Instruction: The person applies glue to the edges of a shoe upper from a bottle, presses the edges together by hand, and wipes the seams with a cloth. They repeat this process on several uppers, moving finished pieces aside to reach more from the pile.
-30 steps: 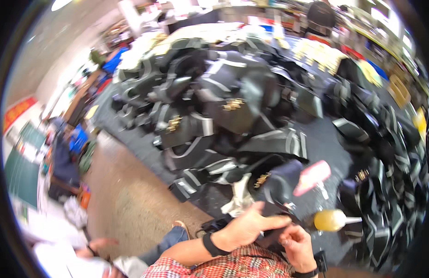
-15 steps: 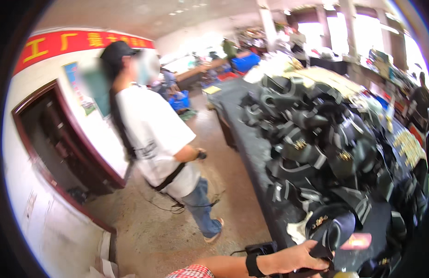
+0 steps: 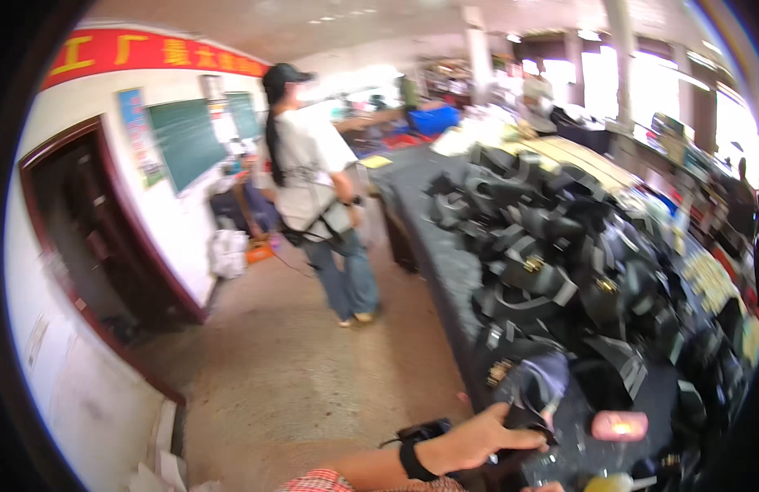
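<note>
My left hand (image 3: pixel 478 440) reaches in from the lower edge, with a black strap on the wrist and a red checked sleeve behind it. Its thumb and fingers are closed round a shiny black curved piece (image 3: pixel 542 384) at the near edge of the table. A gold ornament (image 3: pixel 499 373) shows beside that piece's upper left part. Of my right hand (image 3: pixel 548 487), only a bit of skin appears at the bottom edge; its fingers are hidden. A pink block-like thing (image 3: pixel 619 425) lies on the table to the right of the held piece.
A heap of black pieces with grey trim (image 3: pixel 551 238) covers much of the dark table (image 3: pixel 449 287). Near the bottom edge is a yellowish object (image 3: pixel 609 483). A person in a white shirt (image 3: pixel 309 164) stands left of the table, near a doorway (image 3: pixel 96 230).
My left hand and the held piece have shifted left and tilted. The pink thing now shows more fully. The person in white is farther away, and the view has turned slightly.
</note>
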`<move>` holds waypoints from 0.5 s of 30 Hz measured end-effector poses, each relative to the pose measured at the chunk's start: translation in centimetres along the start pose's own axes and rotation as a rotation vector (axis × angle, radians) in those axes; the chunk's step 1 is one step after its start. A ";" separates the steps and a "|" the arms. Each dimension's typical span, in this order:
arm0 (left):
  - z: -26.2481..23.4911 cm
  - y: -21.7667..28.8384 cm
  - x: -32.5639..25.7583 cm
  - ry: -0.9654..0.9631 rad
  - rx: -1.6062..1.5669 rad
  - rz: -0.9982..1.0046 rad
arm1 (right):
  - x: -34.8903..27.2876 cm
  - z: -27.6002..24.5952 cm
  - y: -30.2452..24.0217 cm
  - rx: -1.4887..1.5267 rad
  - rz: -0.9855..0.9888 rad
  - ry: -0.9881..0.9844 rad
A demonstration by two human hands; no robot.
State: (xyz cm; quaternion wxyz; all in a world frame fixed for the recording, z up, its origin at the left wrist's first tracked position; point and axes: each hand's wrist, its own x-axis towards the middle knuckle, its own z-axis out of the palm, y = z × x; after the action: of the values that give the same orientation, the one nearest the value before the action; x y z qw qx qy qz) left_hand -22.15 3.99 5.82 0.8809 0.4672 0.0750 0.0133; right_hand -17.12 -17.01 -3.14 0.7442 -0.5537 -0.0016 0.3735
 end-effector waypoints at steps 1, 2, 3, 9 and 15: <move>-0.9 -0.3 -0.3 -0.014 -0.023 0.016 | 0.0 0.4 -0.1 -0.027 0.002 -0.013; -1.6 -0.5 -0.1 -0.038 -0.044 0.027 | 0.2 0.6 -0.1 -0.049 -0.001 -0.019; -1.8 -0.4 0.0 0.000 -0.035 0.010 | 0.4 1.0 -0.3 -0.059 -0.011 -0.017; -1.8 0.1 2.1 -0.012 0.026 -0.108 | -0.5 1.1 0.8 -0.064 -0.097 0.037; -1.4 -0.3 1.8 0.004 0.244 0.026 | -3.4 -1.7 1.8 -0.096 -0.132 0.172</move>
State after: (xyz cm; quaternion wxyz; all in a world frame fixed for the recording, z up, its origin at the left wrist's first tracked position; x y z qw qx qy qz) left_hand -20.55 5.14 4.62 0.8171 0.5718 0.0719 0.0163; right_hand -19.90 -20.11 -3.88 0.7373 -0.6174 0.0076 0.2742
